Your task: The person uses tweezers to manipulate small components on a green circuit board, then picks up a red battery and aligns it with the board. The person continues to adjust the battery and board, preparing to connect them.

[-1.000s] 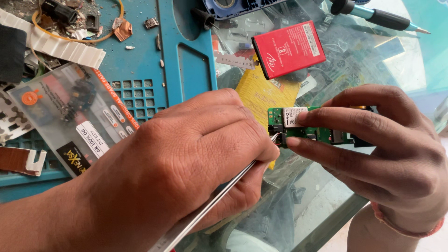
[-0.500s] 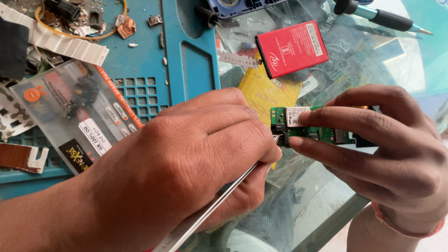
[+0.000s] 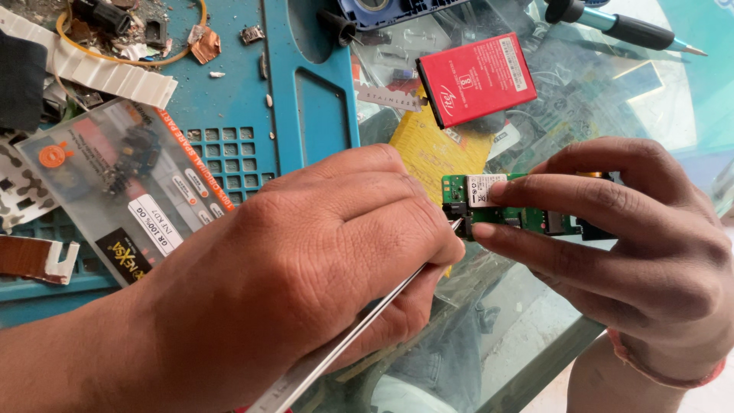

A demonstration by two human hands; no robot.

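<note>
Right now my right hand pinches the green circuit board just below the red battery. My left hand grips metal tweezers, tip touching the board's left end.

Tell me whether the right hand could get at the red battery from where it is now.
Probably not right away: the right hand is pinching the green circuit board. The red battery lies uncovered on the glass just beyond, so the path itself looks free.
</note>
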